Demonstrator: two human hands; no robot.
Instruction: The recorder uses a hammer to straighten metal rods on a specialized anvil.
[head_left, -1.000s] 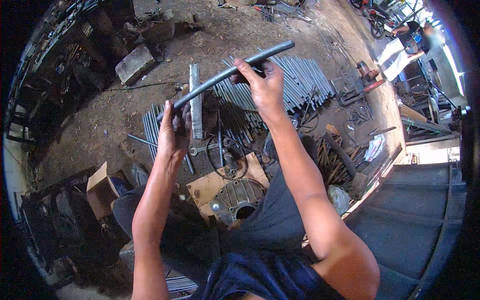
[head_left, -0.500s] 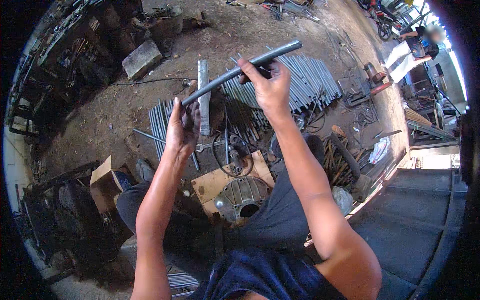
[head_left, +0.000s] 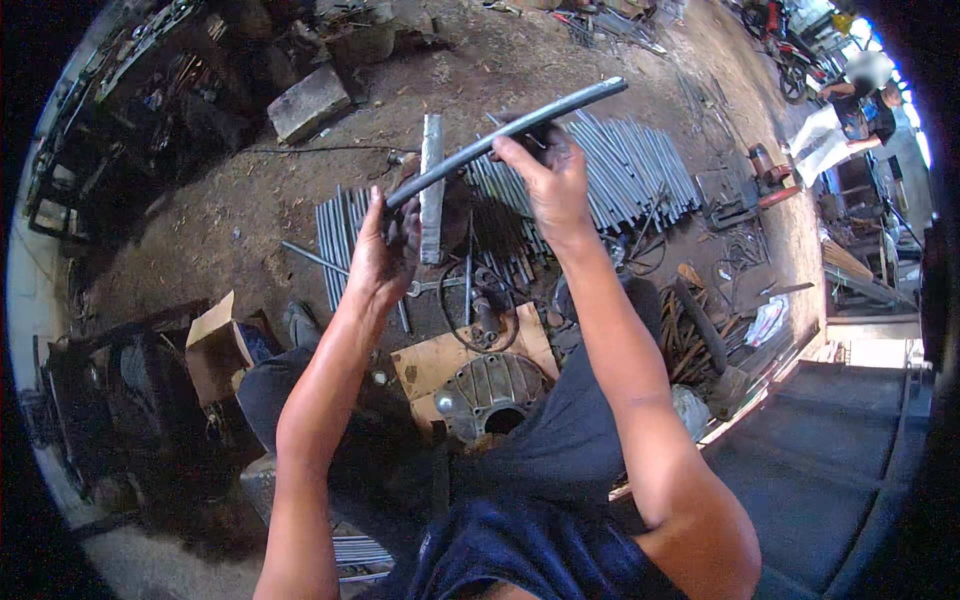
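A long grey metal rod (head_left: 575,98) is held up in front of me, slanting from lower left to upper right. Its lower end sits between the thumb and fingers of my left hand (head_left: 384,250). My right hand (head_left: 556,190) grips it past the middle, thumb on the near side and darkened fingers behind. I cannot tell whether the rod is hollow. Beneath it, a flat whitish metal bar (head_left: 432,190) stands lengthwise on the ground. A large pile of similar rods (head_left: 635,175) lies beyond my right hand, and a smaller row (head_left: 335,240) lies by my left hand.
Between my knees a cast metal housing (head_left: 495,385) rests on cardboard (head_left: 410,375). A wrench (head_left: 430,287) and a power tool (head_left: 487,310) with its cable lie ahead of it. An open carton (head_left: 215,350), a concrete block (head_left: 308,104) and scrap surround me. Another person (head_left: 858,115) sits far right.
My view has shifted slightly, so the scene sits a little farther right. Both hands still hold the rod at much the same slant.
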